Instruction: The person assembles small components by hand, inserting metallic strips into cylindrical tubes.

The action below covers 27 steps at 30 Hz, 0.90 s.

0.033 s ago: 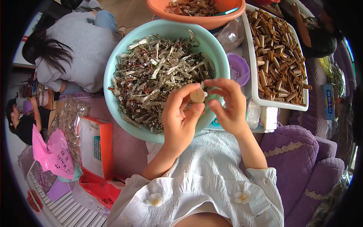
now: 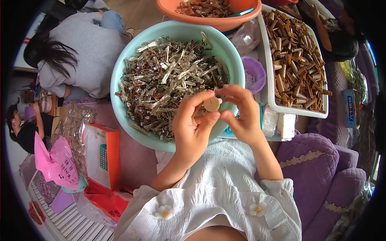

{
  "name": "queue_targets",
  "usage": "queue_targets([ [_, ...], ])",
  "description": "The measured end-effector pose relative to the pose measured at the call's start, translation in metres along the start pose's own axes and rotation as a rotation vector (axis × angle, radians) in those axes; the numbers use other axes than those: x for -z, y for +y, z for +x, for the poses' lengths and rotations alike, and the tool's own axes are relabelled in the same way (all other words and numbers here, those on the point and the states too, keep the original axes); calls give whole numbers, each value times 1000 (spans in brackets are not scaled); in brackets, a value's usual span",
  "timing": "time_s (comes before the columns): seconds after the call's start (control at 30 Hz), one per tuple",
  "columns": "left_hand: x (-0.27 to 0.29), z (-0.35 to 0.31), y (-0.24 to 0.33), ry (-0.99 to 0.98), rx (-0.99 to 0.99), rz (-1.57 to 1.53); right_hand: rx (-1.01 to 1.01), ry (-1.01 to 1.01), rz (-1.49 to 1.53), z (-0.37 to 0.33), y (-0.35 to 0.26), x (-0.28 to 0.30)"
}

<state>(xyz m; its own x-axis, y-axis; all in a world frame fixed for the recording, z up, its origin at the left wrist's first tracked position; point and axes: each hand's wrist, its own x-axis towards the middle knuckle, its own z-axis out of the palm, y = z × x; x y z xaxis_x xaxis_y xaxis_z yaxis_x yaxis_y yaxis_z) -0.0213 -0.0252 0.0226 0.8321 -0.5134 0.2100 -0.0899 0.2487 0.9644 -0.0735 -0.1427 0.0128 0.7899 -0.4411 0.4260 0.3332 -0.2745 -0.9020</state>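
My left hand (image 2: 190, 122) is closed, its thumb and forefinger pinching a small tan round piece (image 2: 212, 105) with a slit across its face. My right hand (image 2: 244, 112) curls in from the other side, thumb and fingers bent close around the piece's edge. A tiny white bit (image 2: 220, 101) shows beside the tan piece, near the right fingers; whether they grip it is hidden. Both hands are above the near right rim of a pale green basin (image 2: 120, 116), heaped with shiny, silvery-brown crinkled strips (image 2: 173, 76).
A white tray (image 2: 265, 52) of brown tube-like pieces (image 2: 295, 60) stands right, beside a purple bowl (image 2: 260, 77) with white bits. An orange basin (image 2: 177, 14) lies beyond. A person in grey (image 2: 88, 44) sits left, near an orange-edged box (image 2: 113, 156) and pink bag (image 2: 60, 160).
The tan piece has shifted slightly right and tilted in my left fingers. My right thumb has come closer to the left thumb.
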Motion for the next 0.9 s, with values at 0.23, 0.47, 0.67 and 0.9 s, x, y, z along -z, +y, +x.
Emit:
queue_targets([
  [0.23, -2, -7, 8, -45, -192, 453, 115, -251, -419, -13, -3, 10],
  [0.47, 15, 18, 37, -468, -541, 966, 127, -368, -356, -15, -27, 20],
  [0.67, 12, 17, 38, -516, -663, 980, 114, -385, -222, -17, -32, 16],
  [0.9, 17, 26, 27, -452, -640, 1055, 45, -364, -192, -12, -22, 13],
])
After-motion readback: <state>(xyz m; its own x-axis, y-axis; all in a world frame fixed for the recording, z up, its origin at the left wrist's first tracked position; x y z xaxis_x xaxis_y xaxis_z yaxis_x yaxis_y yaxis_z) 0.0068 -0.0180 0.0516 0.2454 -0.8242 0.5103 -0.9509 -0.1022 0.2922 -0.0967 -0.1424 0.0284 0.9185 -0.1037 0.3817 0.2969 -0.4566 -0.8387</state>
